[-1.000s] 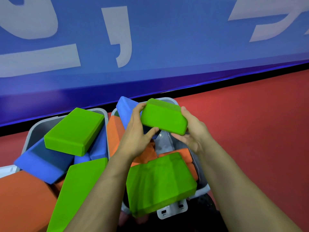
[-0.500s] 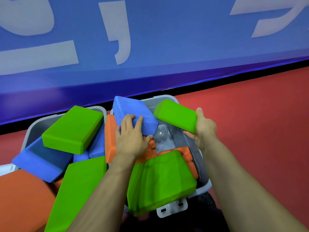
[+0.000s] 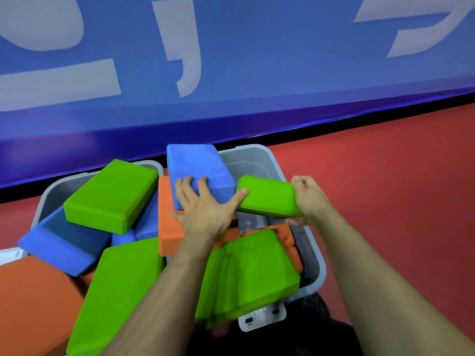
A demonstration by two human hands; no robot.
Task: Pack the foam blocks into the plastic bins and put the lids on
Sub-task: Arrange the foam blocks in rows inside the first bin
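Red flooring (image 3: 385,176) runs up to a blue wall banner (image 3: 257,73) with pale lettering, and two grey plastic bins sit side by side against it. From the head camera, the right bin (image 3: 314,253) holds orange blocks, a tilted blue block (image 3: 200,170) leaning on its far left corner, and a big green block (image 3: 246,276) at its near edge. The left hand (image 3: 205,214) lies spread, fingers flat on the blue block. The right hand (image 3: 308,199) grips one end of a small green block (image 3: 267,196) over the bin's right side. The left bin (image 3: 48,194) overflows with green, blue and orange blocks.
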